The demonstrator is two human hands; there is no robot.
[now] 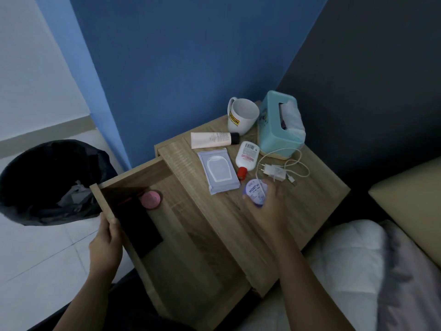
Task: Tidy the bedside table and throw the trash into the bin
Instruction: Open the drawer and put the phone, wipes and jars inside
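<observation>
The wooden bedside table (310, 201) has its drawer (191, 247) pulled out. My left hand (105, 244) grips the drawer's front edge. My right hand (267, 206) holds a small round purple jar (254, 192) just above the tabletop. A pink round container (150, 199) and a flat dark object (138, 228) lie inside the drawer. On the tabletop lie a wet-wipes pack (218, 172), a white bottle with a red cap (245, 158), a cream tube (213, 140), a white charger with its cable (276, 172), a white mug (241, 115) and a teal tissue box (279, 125).
A bin lined with a black bag (47, 182) stands on the tiled floor left of the drawer, with crumpled trash inside. The blue wall is behind the table. A bed with white bedding (346, 271) lies on the right.
</observation>
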